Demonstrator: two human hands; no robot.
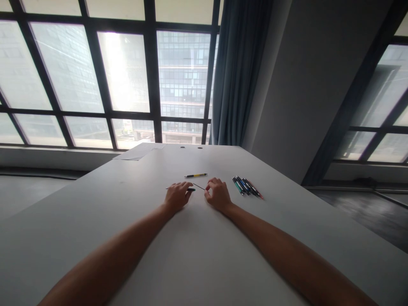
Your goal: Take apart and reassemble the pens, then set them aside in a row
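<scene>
Over the white table, my left hand is closed around a dark pen. One end of that pen, with a bit of green, sticks out past the fingertips, and its thin other end shows left of the hand. My right hand pinches the near end of a thin dark pen refill, which slants up and left toward the left hand. A small gap separates the two hands. Just beyond them lies a yellow and black pen.
Several pens, with green, blue, black and red parts, lie side by side right of my right hand. White paper rests at the far left of the table. Two dark round spots mark the far edge, before windows and a blue curtain.
</scene>
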